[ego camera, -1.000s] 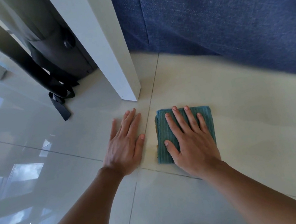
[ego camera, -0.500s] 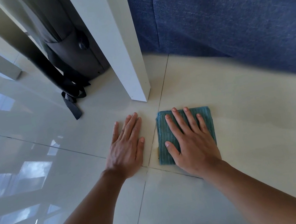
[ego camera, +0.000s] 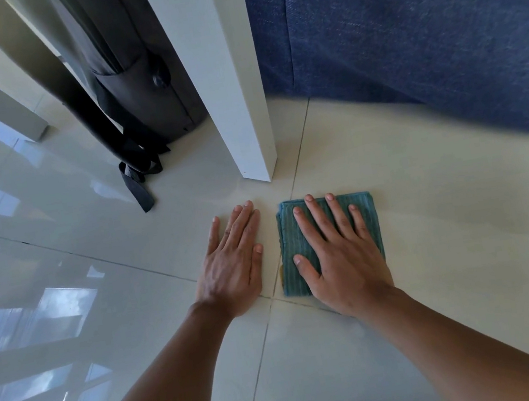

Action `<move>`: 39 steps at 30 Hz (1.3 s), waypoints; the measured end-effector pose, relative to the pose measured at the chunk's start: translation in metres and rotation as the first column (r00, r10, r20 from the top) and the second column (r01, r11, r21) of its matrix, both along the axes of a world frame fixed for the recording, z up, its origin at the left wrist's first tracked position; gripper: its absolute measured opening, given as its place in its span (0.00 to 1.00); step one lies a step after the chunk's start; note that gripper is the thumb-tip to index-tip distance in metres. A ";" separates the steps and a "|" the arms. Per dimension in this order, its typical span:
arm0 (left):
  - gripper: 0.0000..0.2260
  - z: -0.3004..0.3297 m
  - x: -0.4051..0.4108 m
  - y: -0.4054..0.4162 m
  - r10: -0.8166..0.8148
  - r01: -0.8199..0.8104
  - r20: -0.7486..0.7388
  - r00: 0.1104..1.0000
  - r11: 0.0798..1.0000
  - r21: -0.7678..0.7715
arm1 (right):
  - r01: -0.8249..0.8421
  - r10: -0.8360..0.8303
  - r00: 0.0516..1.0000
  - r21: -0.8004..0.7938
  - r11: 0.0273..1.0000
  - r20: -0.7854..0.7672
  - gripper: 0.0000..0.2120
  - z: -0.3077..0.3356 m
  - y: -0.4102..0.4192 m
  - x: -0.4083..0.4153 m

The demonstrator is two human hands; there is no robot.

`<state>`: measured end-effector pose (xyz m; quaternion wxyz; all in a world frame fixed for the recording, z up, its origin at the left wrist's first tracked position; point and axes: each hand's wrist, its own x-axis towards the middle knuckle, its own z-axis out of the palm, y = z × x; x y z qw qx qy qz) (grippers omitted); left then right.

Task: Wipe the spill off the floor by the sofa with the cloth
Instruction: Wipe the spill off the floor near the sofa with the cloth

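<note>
The right hand (ego camera: 341,257) lies flat, palm down, on a folded teal cloth (ego camera: 367,215), its four fingers (ego camera: 317,223) spread and pointing away from the body, the thumb angled out to the left across the cloth's near left part; it presses on the cloth with an open palm and grips nothing. The forearm runs back toward the lower right, nearly straight. The cloth lies under that palm on the pale tiled floor (ego camera: 453,239), its far edge and right edge showing past the fingertips, its near left corner close to where two grout lines cross. Just to the left, apart from the cloth, the left hand (ego camera: 232,271) also rests flat on the floor, fingers held close together and extended, thumb tucked alongside, holding nothing; its forearm slants back toward the lower left. Beyond the fingertips of both hands stands a white post (ego camera: 234,83), its foot on the tile. To the right of the post, and beyond the right hand, is the blue sofa (ego camera: 418,20). To the left of the post, a dark bag (ego camera: 142,91) leans with a strap (ego camera: 142,192) trailing on the glossy floor.
</note>
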<state>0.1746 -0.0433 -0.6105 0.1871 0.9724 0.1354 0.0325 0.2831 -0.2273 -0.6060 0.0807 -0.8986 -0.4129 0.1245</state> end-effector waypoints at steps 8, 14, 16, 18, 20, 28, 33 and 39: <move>0.25 -0.001 -0.001 0.001 0.028 -0.028 0.000 1.000 1.000 0.012 | -0.014 0.014 1.000 -0.001 1.000 0.001 0.35 0.000 0.004 -0.005; 0.25 -0.003 -0.002 0.003 0.082 -0.082 -0.018 0.996 0.996 0.026 | -0.026 0.026 0.999 0.007 1.000 -0.019 0.35 0.001 0.008 -0.015; 0.25 -0.002 -0.002 0.003 0.091 -0.091 -0.018 0.996 0.996 0.021 | -0.062 0.062 0.997 0.019 0.998 -0.042 0.36 0.003 0.002 -0.031; 0.25 -0.001 -0.001 0.001 0.098 -0.098 -0.015 0.995 0.995 0.022 | -0.101 0.102 0.993 0.031 0.994 -0.053 0.36 0.004 -0.013 -0.047; 0.25 0.000 -0.001 0.000 0.101 -0.100 -0.012 0.995 0.995 0.020 | -0.087 0.088 0.995 0.024 0.996 -0.050 0.36 0.003 -0.033 -0.053; 0.25 0.002 -0.001 -0.002 0.105 -0.104 -0.023 0.994 0.994 0.021 | 0.156 -0.157 0.988 -0.052 0.986 -0.016 0.36 0.000 -0.067 -0.036; 0.25 0.004 0.000 -0.002 0.123 -0.123 -0.009 0.992 0.992 0.010 | 0.117 -0.119 0.992 -0.028 0.993 -0.042 0.36 0.003 -0.055 -0.064; 0.26 0.002 -0.005 0.003 0.193 -0.193 0.001 0.981 0.981 -0.005 | 0.055 -0.055 0.997 0.001 0.998 -0.053 0.36 0.002 -0.028 -0.066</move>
